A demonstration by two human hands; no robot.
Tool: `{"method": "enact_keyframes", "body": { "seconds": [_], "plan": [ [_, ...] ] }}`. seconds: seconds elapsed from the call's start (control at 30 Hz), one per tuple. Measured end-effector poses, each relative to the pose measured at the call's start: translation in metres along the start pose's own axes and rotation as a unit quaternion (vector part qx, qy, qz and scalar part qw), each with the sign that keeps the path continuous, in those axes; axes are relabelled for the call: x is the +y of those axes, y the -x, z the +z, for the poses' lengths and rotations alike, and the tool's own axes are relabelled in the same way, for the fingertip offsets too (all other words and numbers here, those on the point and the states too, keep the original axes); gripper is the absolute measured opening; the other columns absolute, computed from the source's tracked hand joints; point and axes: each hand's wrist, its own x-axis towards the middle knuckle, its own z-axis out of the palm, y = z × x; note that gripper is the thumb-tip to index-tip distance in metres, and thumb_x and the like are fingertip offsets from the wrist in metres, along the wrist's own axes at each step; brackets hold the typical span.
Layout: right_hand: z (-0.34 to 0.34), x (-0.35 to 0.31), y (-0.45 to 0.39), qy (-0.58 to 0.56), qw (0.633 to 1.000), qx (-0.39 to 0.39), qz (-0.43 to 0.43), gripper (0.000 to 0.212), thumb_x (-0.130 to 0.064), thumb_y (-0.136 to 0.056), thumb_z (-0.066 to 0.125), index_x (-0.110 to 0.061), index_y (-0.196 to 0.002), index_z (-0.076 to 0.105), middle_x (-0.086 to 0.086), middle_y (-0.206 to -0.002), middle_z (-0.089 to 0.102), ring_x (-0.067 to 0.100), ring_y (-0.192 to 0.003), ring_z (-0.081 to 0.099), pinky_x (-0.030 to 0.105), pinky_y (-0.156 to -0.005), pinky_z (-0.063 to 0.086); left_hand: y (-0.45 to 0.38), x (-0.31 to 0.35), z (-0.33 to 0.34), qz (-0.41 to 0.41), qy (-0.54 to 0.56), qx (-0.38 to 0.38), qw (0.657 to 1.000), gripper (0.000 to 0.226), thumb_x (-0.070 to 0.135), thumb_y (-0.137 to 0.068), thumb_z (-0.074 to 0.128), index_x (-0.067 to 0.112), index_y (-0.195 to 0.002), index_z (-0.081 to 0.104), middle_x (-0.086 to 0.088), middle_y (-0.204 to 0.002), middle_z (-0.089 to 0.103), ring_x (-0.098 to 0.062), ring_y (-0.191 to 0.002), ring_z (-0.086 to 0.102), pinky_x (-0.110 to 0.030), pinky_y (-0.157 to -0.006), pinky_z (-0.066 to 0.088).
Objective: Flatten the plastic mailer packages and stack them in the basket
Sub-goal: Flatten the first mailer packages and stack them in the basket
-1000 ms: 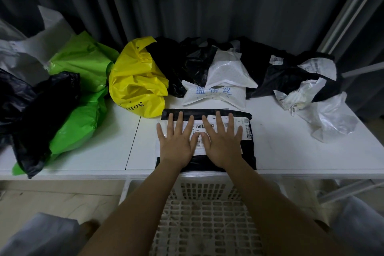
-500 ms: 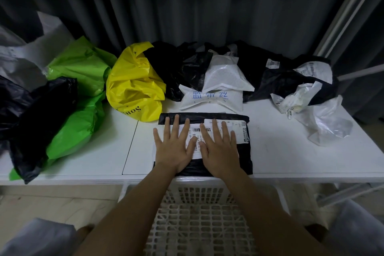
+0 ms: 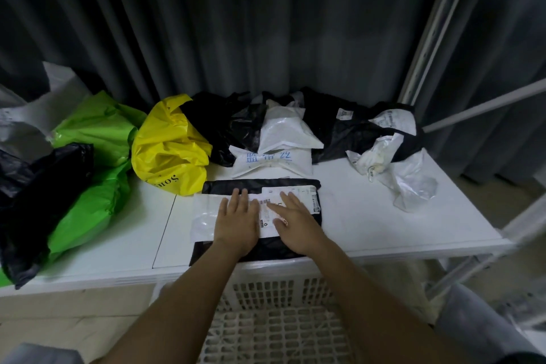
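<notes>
Single head-worn view, close above table (image 3: 369,224) edge — facing forward, downward

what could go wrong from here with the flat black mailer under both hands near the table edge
1. The flat black plastic mailer with the white label already overhangs the white table's front edge; once the left hand and right hand lift, it could slide off unevenly into the white lattice basket.
2. The crumpled yellow plastic bag sits close to its corner and might get dragged along.
</notes>
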Motion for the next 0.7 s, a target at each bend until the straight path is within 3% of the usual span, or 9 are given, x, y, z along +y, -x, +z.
{"method": "enact_keyframes", "body": {
  "seconds": [0.07,0.2,0.3,0.4,0.5,0.57,0.63,0.7],
  "plan": [
    [-0.013,0.006,0.011,-0.032,0.998,0.062,-0.009,0.041,-0.015,-0.099,0.045,-0.019,-0.139,0.051,0.003,-0.159,0.02,0.017,-0.148,0.009,0.029,-0.118,0.013,-0.002,0.018,-0.014,-0.029,-0.005,0.009,1.0,0.055,0.026,-0.101,0.029,0.01,-0.151,0.012,-0.015,-0.16,-0.003,-0.031,-0.147,-0.008,-0.045,-0.119,0.002],
    [-0.051,0.027,0.029,-0.021,0.979,0.201,-0.017,0.034,-0.008,-0.092,0.052,-0.012,-0.123,0.064,0.008,-0.148,0.039,0.023,-0.138,0.03,0.027,-0.111,0.024,-0.009,0.047,-0.031,-0.045,0.041,0.025,0.998,0.067,0.029,-0.096,0.044,0.01,-0.15,0.011,-0.016,-0.16,0.0,-0.031,-0.148,-0.006,-0.043,-0.12,0.004],
    [-0.079,0.051,0.037,0.019,0.95,0.313,-0.006,0.034,-0.012,-0.084,0.056,-0.011,-0.117,0.066,0.012,-0.14,0.047,0.03,-0.13,0.04,0.044,-0.106,0.039,-0.015,0.072,-0.041,-0.01,0.061,0.064,0.996,0.061,0.024,-0.095,0.04,0.013,-0.15,0.015,-0.013,-0.16,0.003,-0.029,-0.148,-0.004,-0.045,-0.12,0.003],
    [-0.105,0.078,0.04,0.095,0.901,0.417,0.067,0.045,-0.013,-0.076,0.065,-0.01,-0.121,0.062,0.019,-0.14,0.045,0.04,-0.129,0.04,0.055,-0.102,0.037,-0.023,0.102,-0.049,0.04,0.079,0.121,0.989,0.057,0.018,-0.092,0.041,0.013,-0.146,0.024,-0.011,-0.159,0.01,-0.028,-0.148,0.003,-0.043,-0.119,0.007],
    [-0.12,0.105,0.045,0.135,0.87,0.434,0.189,0.071,-0.026,-0.07,0.078,-0.012,-0.134,0.051,0.022,-0.148,0.035,0.046,-0.132,0.032,0.06,-0.1,0.032,-0.028,0.126,-0.053,0.087,0.079,0.16,0.98,0.054,0.016,-0.091,0.042,0.011,-0.143,0.032,-0.014,-0.156,0.019,-0.029,-0.145,0.012,-0.042,-0.118,0.01],
    [-0.124,0.124,0.05,0.166,0.867,0.404,0.242,0.081,-0.036,-0.069,0.081,-0.016,-0.139,0.045,0.022,-0.151,0.029,0.047,-0.134,0.028,0.06,-0.098,0.032,-0.028,0.141,-0.054,0.111,0.097,0.164,0.975,0.055,0.011,-0.086,0.046,0.009,-0.141,0.038,-0.017,-0.154,0.024,-0.032,-0.143,0.018,-0.044,-0.117,0.013],
    [-0.125,0.138,0.056,0.178,0.879,0.331,0.295,0.08,-0.047,-0.075,0.075,-0.022,-0.143,0.039,0.018,-0.155,0.02,0.043,-0.138,0.022,0.056,-0.103,0.029,-0.027,0.151,-0.054,0.127,0.116,0.166,0.971,0.056,0.012,-0.082,0.044,0.008,-0.139,0.042,-0.017,-0.152,0.029,-0.033,-0.141,0.021,-0.045,-0.116,0.015],
    [-0.124,0.148,0.062,0.17,0.887,0.295,0.313,0.071,-0.047,-0.081,0.07,-0.022,-0.141,0.04,0.015,-0.152,0.025,0.038,-0.134,0.029,0.051,-0.103,0.033,-0.027,0.158,-0.053,0.133,0.138,0.162,0.968,0.063,0.018,-0.077,0.035,0.008,-0.138,0.044,-0.018,-0.15,0.032,-0.034,-0.14,0.024,-0.045,-0.115,0.016]
  ]
}}
